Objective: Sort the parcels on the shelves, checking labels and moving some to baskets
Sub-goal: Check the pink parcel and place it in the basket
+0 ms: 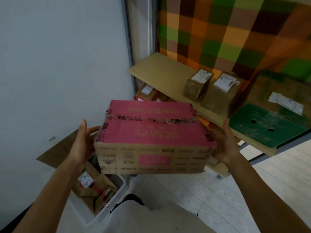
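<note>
A flat cardboard parcel with a pink printed top [151, 132] hangs in mid-air in front of me, level, between both hands. My left hand [83, 145] grips its left end, thumb raised along the side. My right hand [224, 143] grips the right end, thumb up, fingers underneath. Below the parcel, at the lower left, stands a white basket [117, 199] that holds several labelled cardboard parcels. The parcel's shipping label is not visible from here.
A tan shelf board [159, 71] runs to the right with two small brown labelled parcels [198, 83] [222, 91], a big brown box [282, 96] and a green box [264, 125]. A lower shelf holds an orange-brown parcel [146, 93]. A white wall is left; a checked cloth hangs behind.
</note>
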Available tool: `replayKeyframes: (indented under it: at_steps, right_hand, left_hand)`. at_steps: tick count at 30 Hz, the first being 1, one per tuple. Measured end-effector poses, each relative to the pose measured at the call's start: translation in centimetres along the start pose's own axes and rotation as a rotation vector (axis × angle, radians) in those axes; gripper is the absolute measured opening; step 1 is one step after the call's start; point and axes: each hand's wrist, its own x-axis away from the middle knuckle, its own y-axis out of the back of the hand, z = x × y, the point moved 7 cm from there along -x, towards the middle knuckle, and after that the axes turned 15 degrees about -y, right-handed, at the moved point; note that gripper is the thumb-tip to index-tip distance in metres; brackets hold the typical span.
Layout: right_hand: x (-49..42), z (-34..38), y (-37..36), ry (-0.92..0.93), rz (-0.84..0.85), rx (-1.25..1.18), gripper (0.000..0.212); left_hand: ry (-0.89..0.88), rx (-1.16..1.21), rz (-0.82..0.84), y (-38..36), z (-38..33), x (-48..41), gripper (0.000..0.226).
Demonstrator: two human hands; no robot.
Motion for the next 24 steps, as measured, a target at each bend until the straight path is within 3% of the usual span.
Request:
replayKeyframes:
  at_steps: [4, 8, 12, 17, 18, 21, 24]
  right_hand:
    - [0.0, -0.7, -0.7, 0.051, 0.037, 0.069, 0.076]
    - [0.2, -1.4, -2.3, 0.107, -0.06, 0.377, 0.079]
    - [0.1, -1.3, -2.8, 0.118, -0.218, 0.46, 0.025]
    - [0.3, -0.1, -3.9, 0.088, -0.242, 0.47, 0.011]
    - [0.3, 0.5, -3.7, 0.082, -0.214, 0.414, 0.016]
    - [0.4, 2.1, -2.2, 0.051, -0.151, 0.18, 0.062]
    - [0.1, 2.4, -2.1, 0.097, -0.102, 0.15, 0.082]
  left_hand:
    - [-0.112, 0.009, 0.09, -2.6, -0.9, 1.2, 0.086]
    - [-0.134, -0.067, 0.105, -4.0, -0.6, 1.6, 0.07]
    - [-0.098, -0.098, 0.033, -3.7, 0.4, 1.1, 0.055]
    - [-0.038, -0.067, 0.021, -3.3, 0.1, 0.6, 0.05]
    - [-0.027, -0.028, 0.015, -2.9, -0.2, 0.5, 0.058]
    - [-0.013, 0.051, -0.057, -0.7, -0.6, -0.5, 0.098]
    - [-0.09, 0.05, -0.094, -0.8, -1.3, -0.2, 0.105]
